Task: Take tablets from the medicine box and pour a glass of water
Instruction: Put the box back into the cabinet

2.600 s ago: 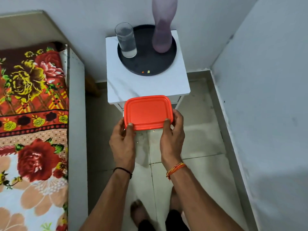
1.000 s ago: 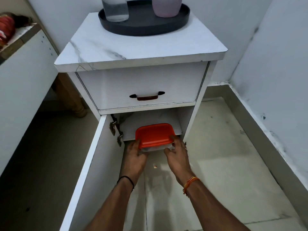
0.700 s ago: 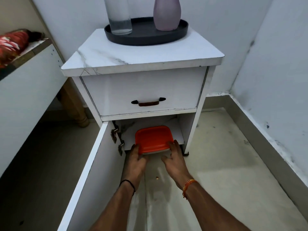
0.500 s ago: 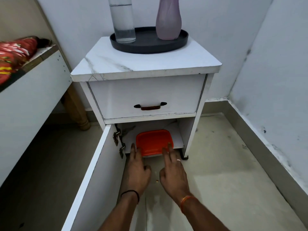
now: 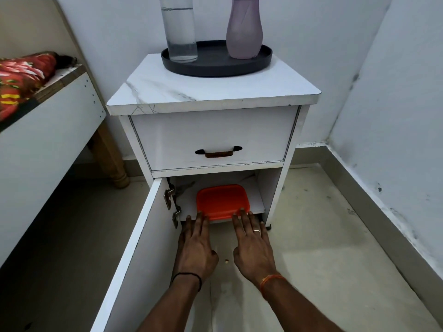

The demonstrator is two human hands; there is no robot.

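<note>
The medicine box, with its orange-red lid (image 5: 221, 200), sits on the lower shelf of the white bedside cabinet (image 5: 213, 137). My left hand (image 5: 196, 245) and my right hand (image 5: 251, 243) lie flat with fingers spread, the fingertips touching the front edge of the lid. Neither hand grips anything. On the cabinet top stands a dark round tray (image 5: 215, 65) carrying a glass of water (image 5: 179, 29) and a mauve bottle (image 5: 244, 29). One small tablet (image 5: 226, 261) lies on the floor between my hands.
The cabinet door (image 5: 134, 259) stands open to the left of my left arm. A bed frame (image 5: 40, 140) with a floral blanket (image 5: 21, 80) is on the left. A wall (image 5: 395, 116) and skirting run close on the right. The drawer with a dark handle (image 5: 218, 152) is closed.
The box went from in front of the cabinet top down onto the lower shelf. My hands let go of it, flattened, and now only the fingertips touch its lid.
</note>
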